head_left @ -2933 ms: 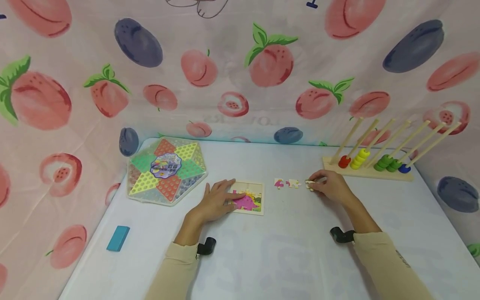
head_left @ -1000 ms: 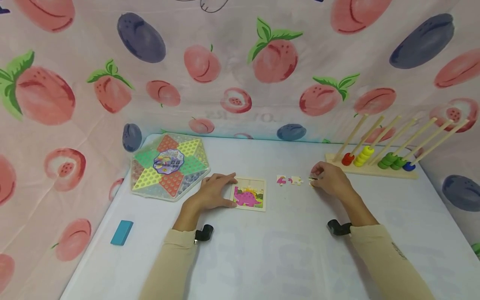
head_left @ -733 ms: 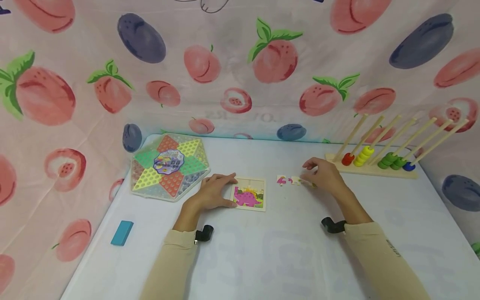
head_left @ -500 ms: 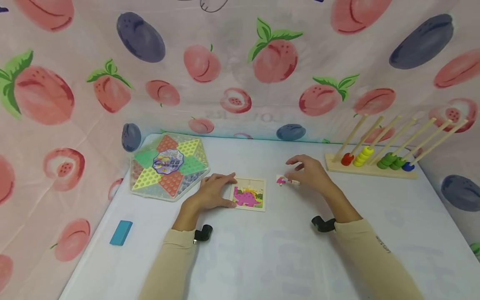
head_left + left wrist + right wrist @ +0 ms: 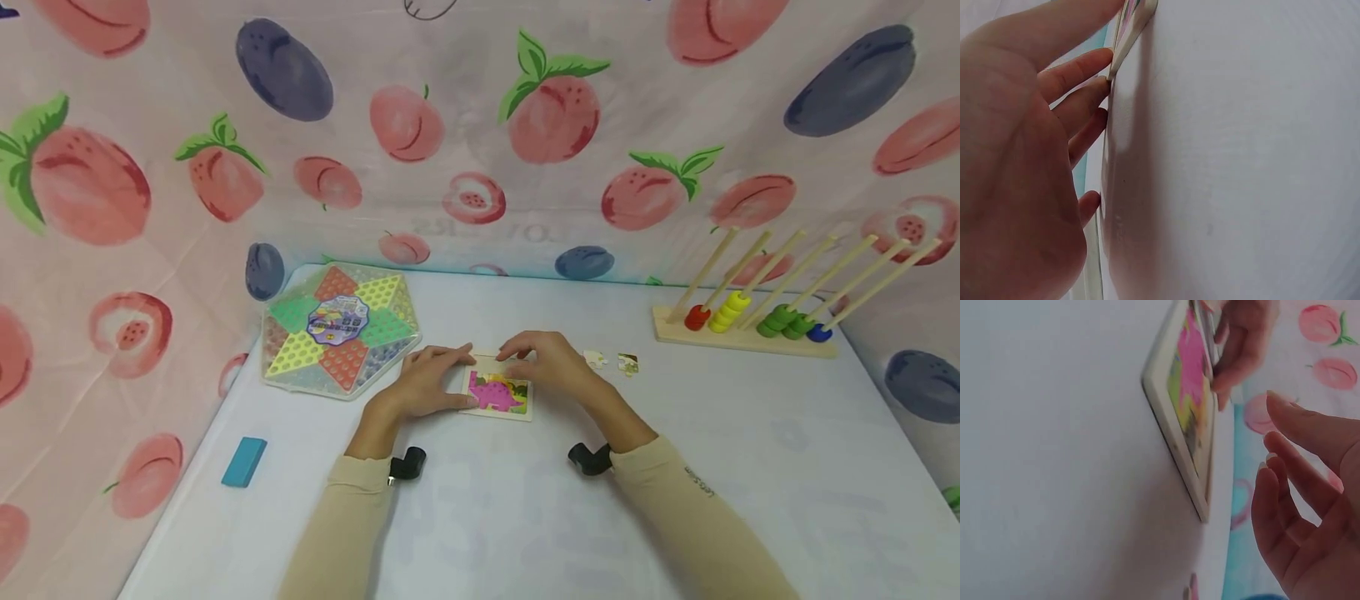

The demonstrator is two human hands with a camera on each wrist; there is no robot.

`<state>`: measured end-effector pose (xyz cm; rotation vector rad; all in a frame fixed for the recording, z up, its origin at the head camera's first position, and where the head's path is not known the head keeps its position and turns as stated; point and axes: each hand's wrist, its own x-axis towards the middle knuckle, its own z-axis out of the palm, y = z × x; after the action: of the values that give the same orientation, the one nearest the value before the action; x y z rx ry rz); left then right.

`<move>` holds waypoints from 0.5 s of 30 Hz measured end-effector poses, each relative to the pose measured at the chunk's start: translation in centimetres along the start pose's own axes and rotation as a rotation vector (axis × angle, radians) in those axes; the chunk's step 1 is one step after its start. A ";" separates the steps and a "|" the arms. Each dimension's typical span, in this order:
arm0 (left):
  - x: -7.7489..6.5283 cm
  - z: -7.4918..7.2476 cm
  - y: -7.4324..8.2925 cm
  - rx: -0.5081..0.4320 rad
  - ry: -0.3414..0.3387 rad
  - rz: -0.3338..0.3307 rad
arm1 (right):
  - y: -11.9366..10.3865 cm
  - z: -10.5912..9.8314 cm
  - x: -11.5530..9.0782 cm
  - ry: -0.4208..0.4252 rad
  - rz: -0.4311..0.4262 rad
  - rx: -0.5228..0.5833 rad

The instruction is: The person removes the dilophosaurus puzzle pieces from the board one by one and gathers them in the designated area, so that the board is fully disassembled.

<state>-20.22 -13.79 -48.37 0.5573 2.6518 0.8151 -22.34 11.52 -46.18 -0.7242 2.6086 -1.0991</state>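
A small square wooden jigsaw puzzle (image 5: 495,396) with a pink dinosaur picture lies mid-table, bare wood showing in its upper part. My left hand (image 5: 429,383) holds it by the left side, thumb at the near corner and fingers at the far one; its fingertips meet the frame edge in the left wrist view. Over the puzzle's upper right hovers my right hand (image 5: 551,362). Its loosely bent fingers (image 5: 1266,494) and thumb have nothing between them in the right wrist view. Two loose jigsaw pieces (image 5: 628,363) show right of it; a pink-edged piece (image 5: 1192,589) appears at the right wrist view's bottom.
A hexagonal Chinese checkers set (image 5: 375,333) lies at the back left, with a blue block (image 5: 244,462) nearer the front. On the back right stands a wooden bead rack (image 5: 742,337) with upright rods. A fruit-print curtain (image 5: 472,242) rises behind the white table.
My right hand has left the far-right loose piece and travelled left, past the other pieces, to above the puzzle. My left index finger has shifted from the picture to the frame's far-left corner.
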 end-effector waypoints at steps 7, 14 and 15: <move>0.1 0.2 0.1 -0.008 0.025 0.001 | -0.3 1.9 0.7 -0.093 -0.014 -0.031; 0.1 0.3 -0.1 -0.007 0.031 0.010 | -0.2 2.8 1.2 -0.135 -0.031 -0.075; 0.1 0.3 -0.2 -0.007 0.032 0.011 | -0.3 2.9 1.3 -0.136 -0.036 -0.079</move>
<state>-20.25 -13.69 -48.74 0.5620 2.6767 0.8428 -22.26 8.95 -48.00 -0.8355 2.5447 -0.9258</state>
